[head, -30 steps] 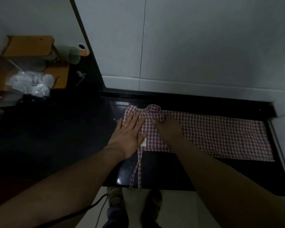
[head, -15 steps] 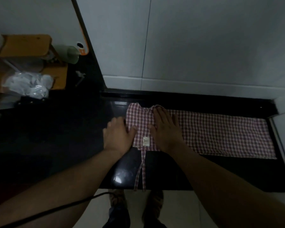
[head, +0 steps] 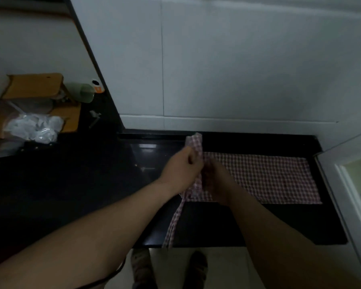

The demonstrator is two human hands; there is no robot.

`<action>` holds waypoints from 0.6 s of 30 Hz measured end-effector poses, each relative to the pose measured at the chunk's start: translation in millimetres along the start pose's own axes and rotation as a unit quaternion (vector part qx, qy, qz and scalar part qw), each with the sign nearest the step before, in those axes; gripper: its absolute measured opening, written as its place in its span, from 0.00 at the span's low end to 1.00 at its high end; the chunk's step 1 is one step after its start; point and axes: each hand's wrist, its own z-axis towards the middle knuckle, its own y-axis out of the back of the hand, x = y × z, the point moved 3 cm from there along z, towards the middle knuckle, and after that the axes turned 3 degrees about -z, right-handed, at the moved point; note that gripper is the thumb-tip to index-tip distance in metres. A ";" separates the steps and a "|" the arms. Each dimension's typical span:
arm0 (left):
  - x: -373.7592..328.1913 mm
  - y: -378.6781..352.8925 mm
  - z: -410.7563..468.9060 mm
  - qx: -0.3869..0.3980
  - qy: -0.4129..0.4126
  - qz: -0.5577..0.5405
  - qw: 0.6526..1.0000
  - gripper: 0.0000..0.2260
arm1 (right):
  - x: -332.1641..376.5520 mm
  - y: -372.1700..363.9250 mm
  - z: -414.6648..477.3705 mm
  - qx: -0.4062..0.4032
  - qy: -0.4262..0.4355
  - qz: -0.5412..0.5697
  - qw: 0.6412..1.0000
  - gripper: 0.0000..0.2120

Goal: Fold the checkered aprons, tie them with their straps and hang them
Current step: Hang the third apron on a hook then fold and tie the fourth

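Note:
A red-and-white checkered apron (head: 267,178) lies folded into a long strip on the black counter (head: 248,226), running to the right. My left hand (head: 182,171) grips the apron's left end and lifts it up off the counter, so a flap (head: 195,142) stands upright above my fist. My right hand (head: 215,182) rests on the apron just right of the lifted end, fingers on the cloth; its grip is partly hidden by my left hand. The apron's straps (head: 174,223) trail down over the counter's front edge.
White tiled wall behind the counter. At the far left stand a wooden rack (head: 35,86), a green cup (head: 84,92) and a crumpled plastic bag (head: 34,128). A white door frame (head: 350,195) borders the counter on the right. My feet show on the floor below.
Both hands lay flat on the apron's left end earlier. My left hand has since curled around that end and raised it toward the right; the view has tilted upward.

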 end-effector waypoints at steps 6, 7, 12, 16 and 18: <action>39.9 -51.6 -13.4 0.019 -0.130 0.240 0.962 0.24 | 3.2 53.4 -1.4 0.016 -0.055 0.128 0.990 0.47; 53.4 -59.4 -14.6 0.046 -0.119 0.286 0.950 0.28 | 0.0 63.0 1.1 0.002 -0.047 0.126 0.991 0.47; 63.9 -85.9 -9.0 0.047 -0.121 0.366 0.922 0.32 | -3.8 92.3 -4.3 -0.025 0.072 -0.114 0.991 0.17; 43.5 -80.9 -13.3 -0.125 -0.172 0.283 0.935 0.21 | 2.9 99.2 2.2 -0.115 0.110 -0.254 0.954 0.07; 45.8 -64.3 -10.1 -0.183 -0.085 0.164 0.966 0.18 | 11.0 102.4 6.7 -0.150 0.128 -0.284 0.938 0.10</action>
